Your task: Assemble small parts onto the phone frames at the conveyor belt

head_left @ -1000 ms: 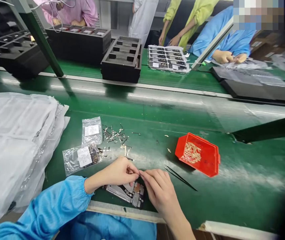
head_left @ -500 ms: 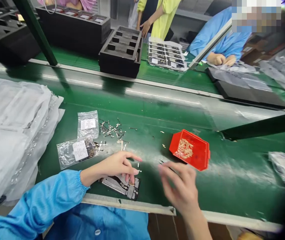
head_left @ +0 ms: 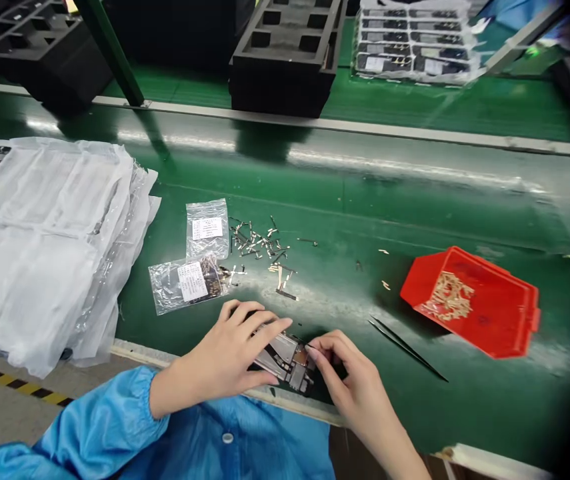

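Note:
Close to the bench's front edge lies a phone frame with metal plates and a circuit board. My left hand is curled over its left part, thumb on the near side and fingers on the far side. Thumb and forefinger of my right hand are pinched together at the frame's right end. Whatever is between those fingertips is too small to make out. Black tweezers lie on the green bench to the right of my right hand. Beyond the frame are loose small flex cables.
A red bin with small gold-coloured parts stands at right. Two labelled plastic bags lie beyond my left hand. White wrapped trays are stacked at left. Black foam boxes and a phone-part tray stand across the rail.
My right hand has let go of the tweezers and moved left to the phone frame. My left hand has closed around the frame. The view has tilted down and shifted left.

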### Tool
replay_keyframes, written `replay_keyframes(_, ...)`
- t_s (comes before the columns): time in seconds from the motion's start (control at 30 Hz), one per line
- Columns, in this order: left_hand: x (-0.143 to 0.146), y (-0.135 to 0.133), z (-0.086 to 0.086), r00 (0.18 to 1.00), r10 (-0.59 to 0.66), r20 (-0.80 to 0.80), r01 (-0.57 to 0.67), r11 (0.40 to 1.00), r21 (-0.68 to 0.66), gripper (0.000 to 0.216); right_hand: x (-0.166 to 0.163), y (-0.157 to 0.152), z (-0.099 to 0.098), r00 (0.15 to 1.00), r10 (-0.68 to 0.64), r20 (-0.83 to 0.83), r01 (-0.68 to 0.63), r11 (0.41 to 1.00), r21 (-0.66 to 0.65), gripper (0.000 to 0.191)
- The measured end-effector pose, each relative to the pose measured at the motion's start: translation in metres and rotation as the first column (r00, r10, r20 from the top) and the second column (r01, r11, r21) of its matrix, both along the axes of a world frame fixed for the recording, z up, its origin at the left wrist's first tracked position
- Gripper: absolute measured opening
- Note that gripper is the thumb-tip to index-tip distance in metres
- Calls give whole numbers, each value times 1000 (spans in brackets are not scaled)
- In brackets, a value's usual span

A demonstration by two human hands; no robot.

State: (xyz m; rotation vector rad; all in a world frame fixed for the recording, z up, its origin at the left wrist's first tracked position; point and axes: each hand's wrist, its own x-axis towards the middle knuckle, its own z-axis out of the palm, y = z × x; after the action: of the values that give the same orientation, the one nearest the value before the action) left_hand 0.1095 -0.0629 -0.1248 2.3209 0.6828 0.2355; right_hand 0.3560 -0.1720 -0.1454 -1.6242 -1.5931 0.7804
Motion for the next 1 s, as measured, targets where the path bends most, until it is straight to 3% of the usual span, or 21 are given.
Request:
replay_keyframes(0.1, -13, -7, -14, 997, -33, -66, 41, 992, 122, 100, 0, 0, -8, 1000, 8, -17, -10, 998, -66, 20)
replay_keyframes(0.3, -20, -7, -34, 999, -25, 24, 21, 987, 158, 91, 4, -2, -15, 999, 9, -38, -14, 991, -136, 22)
replay_keyframes(0.57, -21, -6, -34, 999, -8, 40, 2, 989, 148, 86, 4, 0, -11, 999, 26, -42, -33, 981, -193, 29)
replay_keyframes(1.0, -21, -4, -33, 998, -15, 54, 5, 984, 179, 84, 1, -4, -13, 1000, 7, -18, -10, 986, -169, 23)
